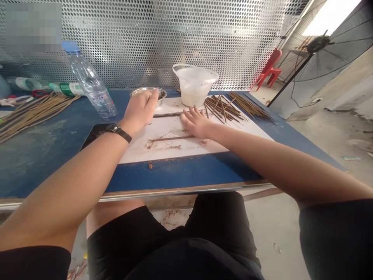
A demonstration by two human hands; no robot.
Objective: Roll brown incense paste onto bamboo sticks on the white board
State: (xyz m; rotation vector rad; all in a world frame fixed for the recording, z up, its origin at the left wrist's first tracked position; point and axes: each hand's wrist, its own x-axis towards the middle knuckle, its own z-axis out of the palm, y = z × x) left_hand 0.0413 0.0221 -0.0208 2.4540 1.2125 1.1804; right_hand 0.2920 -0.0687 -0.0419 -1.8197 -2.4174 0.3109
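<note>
My left hand [140,109], with a dark watch on its wrist, is curled closed at the front edge of a shiny metal bowl [134,92]. Its fingertips are turned away, so whatever they hold is hidden. Brown matter shows in the bowl. My right hand [196,122] lies palm down with spread fingers on a white board [134,153]. One thin dark stick [167,114] runs across the board between the hands, its right end reaching my right fingers. Nearer me, a brown stick [171,138] lies on the board and reaches under my right hand. Brown smears surround it.
A white bucket [196,83] stands behind my right hand. Brown sticks [225,109] lie right of it, with another bundle [252,105] beyond. On the left are a plastic bottle [91,85] and long tan strips [37,111]. A perforated metal panel [151,35] backs the blue table [180,173].
</note>
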